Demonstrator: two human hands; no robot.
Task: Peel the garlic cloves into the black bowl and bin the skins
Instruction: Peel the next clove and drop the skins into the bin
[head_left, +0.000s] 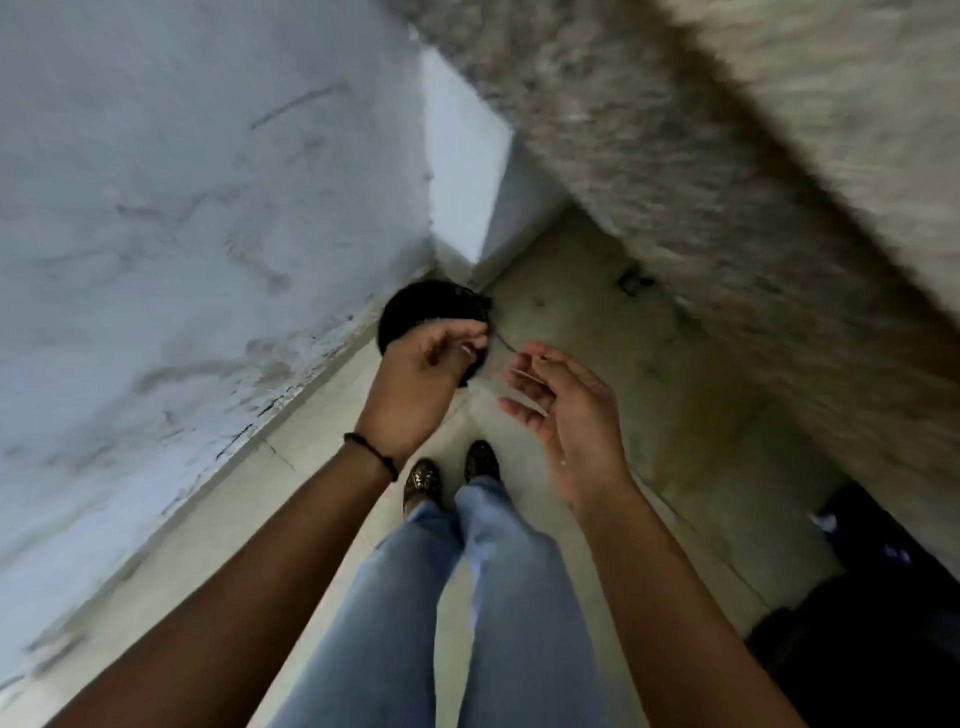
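Our left forearm (249, 587) and right forearm (675, 597) reach forward in the head view, with a dark cord (371, 452) round the left wrist. Below them we see our jeans (493, 597) and patterned shoes (423, 480) on a pale tiled floor (597, 312).

Our left hand (426, 374) hangs over the black bin (421, 304), which stands on the floor in the corner against the scuffed wall (182, 208). Its fingers are curled, with a pale fleck at the tips. Blur keeps us from telling whether they pinch it.

Our right hand (566, 415) is just beside the left, palm up and fingers relaxed, gripping nothing. Thin pale garlic skins (522, 375) lie loose across its fingers.

A speckled stone counter (727, 182) runs along the right, and blurred dark shapes (883, 597) sit low on that side.
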